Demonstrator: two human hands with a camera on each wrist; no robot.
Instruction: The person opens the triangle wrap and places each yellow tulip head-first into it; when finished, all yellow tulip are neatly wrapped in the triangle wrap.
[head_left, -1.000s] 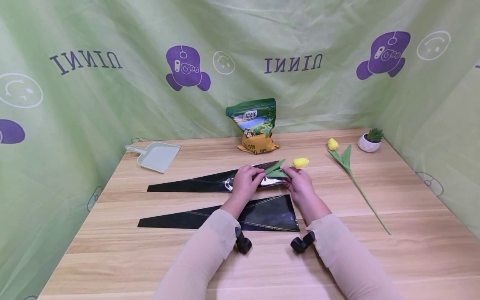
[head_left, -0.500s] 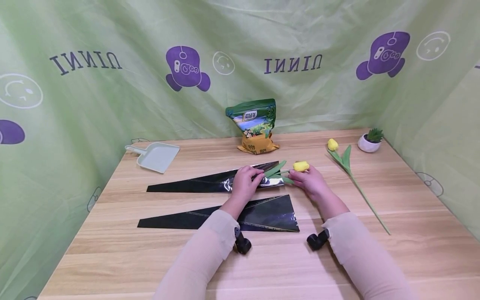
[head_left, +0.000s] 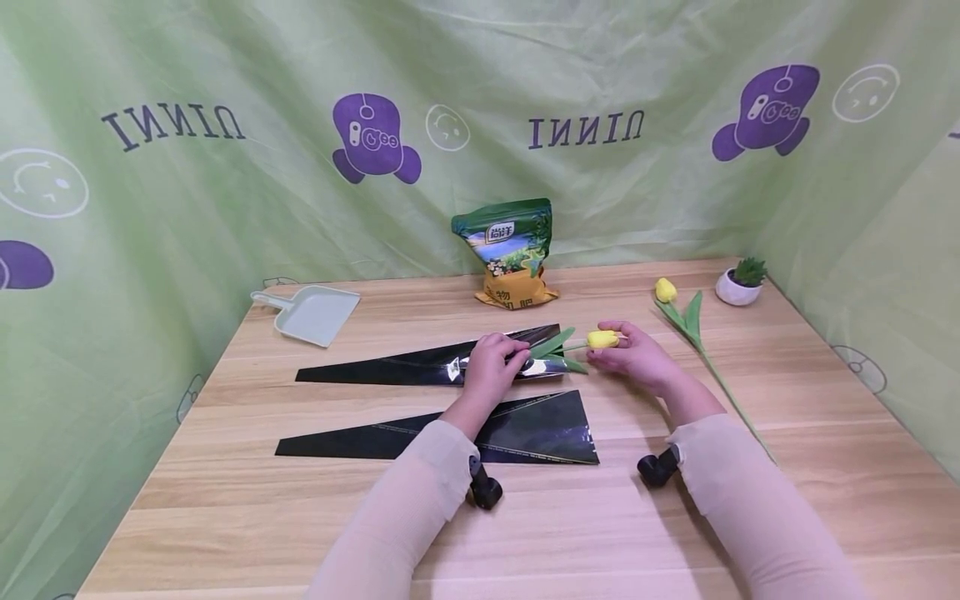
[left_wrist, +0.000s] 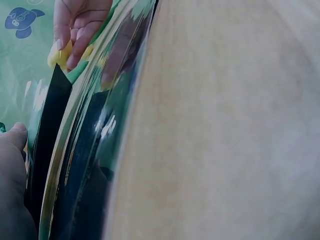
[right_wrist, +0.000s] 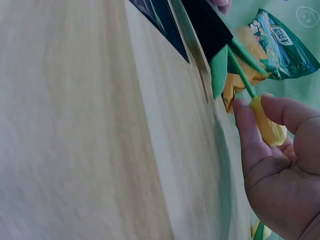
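Note:
A yellow tulip [head_left: 602, 339] with green leaves lies with its stem end inside a shiny black flower sleeve [head_left: 390, 367]; its bloom and leaf tips stick out at the sleeve's right, wide end. My right hand [head_left: 637, 358] holds the bloom, thumb on one side and fingers on the other, as the right wrist view shows with the bloom [right_wrist: 270, 125] between them. My left hand [head_left: 491, 367] pinches the sleeve near its mouth, the thumb [left_wrist: 17, 135] against the film in the left wrist view. The stem's lower part is hidden in the sleeve.
Nearer me lies a second black sleeve [head_left: 532, 429], flat. Another yellow tulip [head_left: 693, 325] lies at the right. Behind stand a fertilizer bag [head_left: 510, 254] and a small potted plant [head_left: 740, 283]; a pale dustpan [head_left: 318, 314] lies back left. A green curtain [head_left: 450, 50] surrounds the table.
My right hand has moved right, from the tulip's leaves and stem to its bloom. The bloom has dipped slightly toward me. My left hand has stayed at the sleeve.

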